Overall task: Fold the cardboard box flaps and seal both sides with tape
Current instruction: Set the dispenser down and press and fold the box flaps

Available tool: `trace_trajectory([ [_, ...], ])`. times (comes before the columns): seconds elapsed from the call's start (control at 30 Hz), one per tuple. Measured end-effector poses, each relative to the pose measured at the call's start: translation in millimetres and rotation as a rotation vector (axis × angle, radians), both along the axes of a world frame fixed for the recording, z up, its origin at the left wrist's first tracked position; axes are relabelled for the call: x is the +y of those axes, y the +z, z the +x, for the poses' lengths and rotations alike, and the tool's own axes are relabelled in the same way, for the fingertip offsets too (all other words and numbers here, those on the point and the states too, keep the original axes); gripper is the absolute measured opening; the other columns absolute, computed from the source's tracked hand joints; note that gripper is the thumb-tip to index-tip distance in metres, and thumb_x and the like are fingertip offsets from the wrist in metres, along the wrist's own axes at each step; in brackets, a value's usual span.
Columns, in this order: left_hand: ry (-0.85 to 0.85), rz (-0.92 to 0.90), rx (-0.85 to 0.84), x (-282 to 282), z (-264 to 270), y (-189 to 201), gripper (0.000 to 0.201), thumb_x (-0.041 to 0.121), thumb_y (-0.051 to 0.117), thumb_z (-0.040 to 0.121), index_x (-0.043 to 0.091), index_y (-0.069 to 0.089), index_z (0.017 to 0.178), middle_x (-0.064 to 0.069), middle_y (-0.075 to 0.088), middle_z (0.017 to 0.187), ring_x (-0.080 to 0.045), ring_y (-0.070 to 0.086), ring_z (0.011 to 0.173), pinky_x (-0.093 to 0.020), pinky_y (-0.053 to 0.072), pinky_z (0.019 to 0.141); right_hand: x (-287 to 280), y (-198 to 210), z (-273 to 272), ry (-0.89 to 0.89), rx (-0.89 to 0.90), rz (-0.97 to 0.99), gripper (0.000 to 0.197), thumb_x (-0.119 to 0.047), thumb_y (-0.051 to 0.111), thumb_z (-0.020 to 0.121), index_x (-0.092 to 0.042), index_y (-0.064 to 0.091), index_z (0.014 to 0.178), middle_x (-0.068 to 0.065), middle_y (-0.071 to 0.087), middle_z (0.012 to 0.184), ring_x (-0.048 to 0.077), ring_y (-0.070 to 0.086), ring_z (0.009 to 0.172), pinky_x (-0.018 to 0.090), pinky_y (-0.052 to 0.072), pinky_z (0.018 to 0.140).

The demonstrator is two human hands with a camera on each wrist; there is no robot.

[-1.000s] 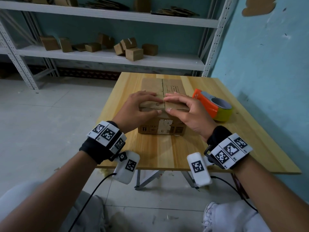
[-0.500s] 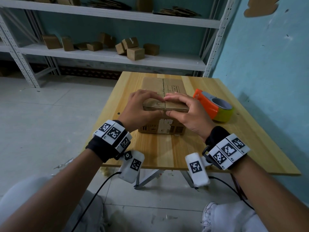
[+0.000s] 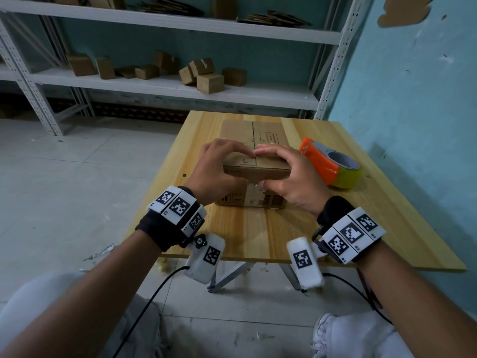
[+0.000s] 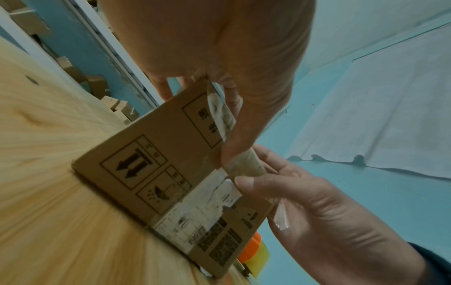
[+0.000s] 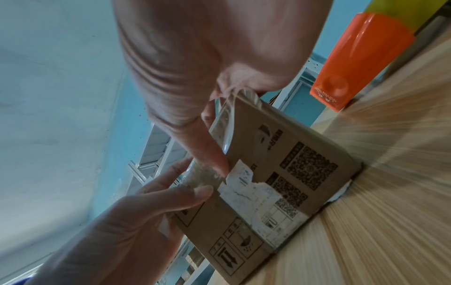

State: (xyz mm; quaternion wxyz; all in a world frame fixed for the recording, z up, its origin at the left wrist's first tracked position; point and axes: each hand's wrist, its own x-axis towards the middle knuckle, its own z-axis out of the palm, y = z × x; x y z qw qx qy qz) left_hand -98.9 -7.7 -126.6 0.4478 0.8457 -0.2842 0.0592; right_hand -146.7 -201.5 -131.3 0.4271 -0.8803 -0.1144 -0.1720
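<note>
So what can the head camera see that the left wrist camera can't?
Only the head view shows the box's closed top flaps with fingertips from both hands on their seam, and the wrist bands. Only the left wrist view shows the box's front face close up: arrow and umbrella symbols and a torn white label. Both show the cardboard box, left hand, right hand, orange tape dispenser, wooden table and shelves.

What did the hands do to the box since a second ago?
Both hands went from lying flat on the top flaps to curling over the near edge: the left hand and the right hand now grip the cardboard box, fingers on top, thumbs on its front face. The near end looks slightly raised, though that is hard to tell. The tape dispenser and the table stayed as they were.
</note>
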Motion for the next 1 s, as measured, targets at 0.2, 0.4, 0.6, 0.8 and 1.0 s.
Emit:
trace_trajectory([
  [0.2, -0.046, 0.000, 0.053, 4.7, 2.9, 5.5, 0.033, 0.032, 0.073, 0.080, 0.038, 0.062, 0.111, 0.016, 0.044, 0.129, -0.011, 0.029, 0.126, -0.039, 0.035, 0.103, -4.8, 8.4, -2.6, 0.064, 0.089, 0.063, 0.044, -0.018, 0.075, 0.082, -0.026, 0.063, 0.124, -0.013, 0.054, 0.138, 0.002, 0.042, 0.133, 0.038, 0.039, 0.111],
  [0.4, -0.187, -0.134, 0.222, 19.1, 9.0, 13.6, 0.030, 0.013, 0.069, 0.084, 0.025, 0.066, 0.111, 0.014, 0.052, 0.135, -0.006, 0.036, 0.131, -0.017, 0.040, 0.090, -18.3, 17.7, -7.8, 0.156, 0.165, 0.281, 0.041, 0.001, 0.064, 0.088, -0.014, 0.062, 0.126, -0.006, 0.059, 0.135, 0.004, 0.050, 0.128, 0.038, 0.041, 0.111],
  [0.6, -0.246, -0.101, 0.248, 26.4, 13.8, 10.3, 0.049, -0.010, 0.063, 0.079, 0.023, 0.064, 0.114, 0.017, 0.047, 0.140, -0.004, 0.021, 0.141, -0.010, 0.035, 0.088, -23.3, 15.2, -7.5, 0.199, 0.204, 0.159, 0.060, 0.013, 0.061, 0.080, -0.024, 0.060, 0.128, -0.018, 0.052, 0.141, 0.001, 0.032, 0.141, 0.045, 0.027, 0.119],
  [0.8, -0.280, -0.100, 0.272, 28.9, 13.9, 12.0, 0.047, -0.006, 0.062, 0.082, 0.023, 0.063, 0.119, 0.018, 0.047, 0.141, -0.003, 0.018, 0.143, -0.008, 0.034, 0.089, -24.4, 18.5, -9.1, 0.219, 0.207, 0.152, 0.057, 0.010, 0.061, 0.083, -0.021, 0.058, 0.131, -0.013, 0.051, 0.143, 0.002, 0.034, 0.140, 0.036, 0.029, 0.117],
  [1.0, -0.253, -0.183, 0.293, 32.7, 11.6, 16.2, 0.035, 0.009, 0.063, 0.088, 0.018, 0.063, 0.121, 0.016, 0.054, 0.136, -0.002, 0.027, 0.140, -0.021, 0.030, 0.102, -32.5, 24.3, -14.0, 0.205, 0.158, 0.247, 0.041, 0.009, 0.059, 0.088, -0.006, 0.060, 0.126, -0.003, 0.058, 0.138, 0.006, 0.048, 0.132, 0.032, 0.039, 0.112],
])
